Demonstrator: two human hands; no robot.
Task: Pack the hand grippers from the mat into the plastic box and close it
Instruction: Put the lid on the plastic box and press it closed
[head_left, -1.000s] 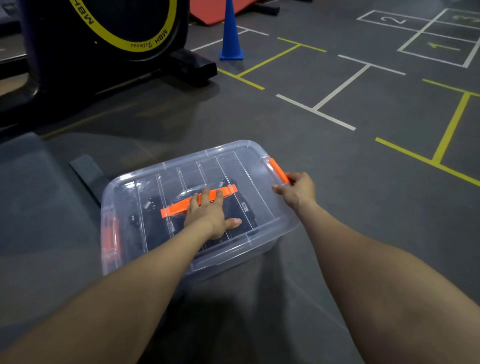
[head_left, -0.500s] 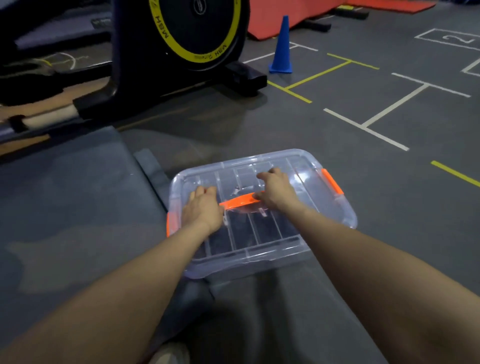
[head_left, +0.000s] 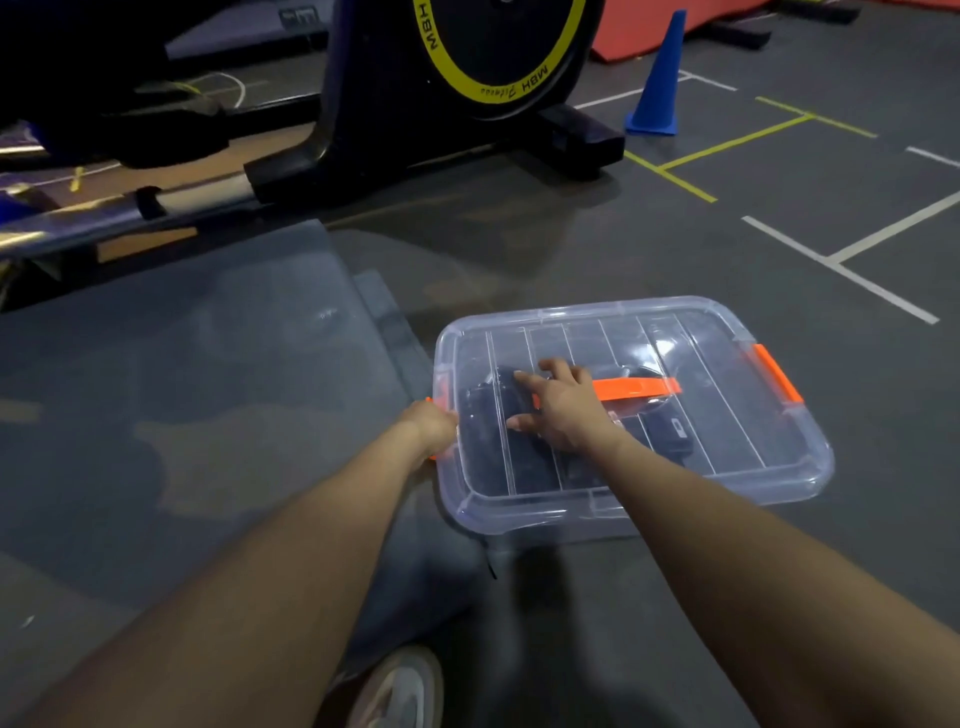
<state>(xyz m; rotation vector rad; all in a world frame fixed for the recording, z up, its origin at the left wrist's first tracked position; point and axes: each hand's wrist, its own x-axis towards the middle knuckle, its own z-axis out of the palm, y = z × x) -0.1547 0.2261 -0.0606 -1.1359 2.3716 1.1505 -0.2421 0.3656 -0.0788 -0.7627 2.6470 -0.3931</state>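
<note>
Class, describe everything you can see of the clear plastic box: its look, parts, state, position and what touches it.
The plastic box is clear and rectangular with rounded corners. Its ribbed lid is on, with an orange handle lying flat across the top and an orange latch on the right end. Dark hand grippers show through it. It sits on the grey floor beside the mat. The right hand rests on the lid; the left hand grips the left-end latch.
</note>
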